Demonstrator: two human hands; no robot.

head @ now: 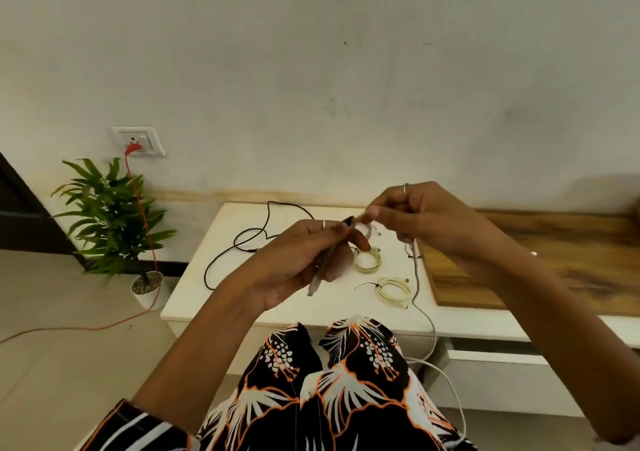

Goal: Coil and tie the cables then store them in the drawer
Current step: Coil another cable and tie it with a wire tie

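Grey cable (418,279) pinched between hands (360,223)

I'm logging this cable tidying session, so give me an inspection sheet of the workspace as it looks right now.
Surface: white table top against the wall, with a wooden board lying on its right part.
Job's things: two coiled pale cables, one farther back, one nearer, tied with a dark tie; a grey cable in the hands.
Clutter: nothing seen.
Grippers: left hand grips the grey cable's plug end; right hand pinches the cable.
Cables: loose black cable uncoiled on the table; the grey cable trails off the front edge.
Surroundings: potted plant on the floor, wall socket with a red cord plugged in; an open drawer below the table.
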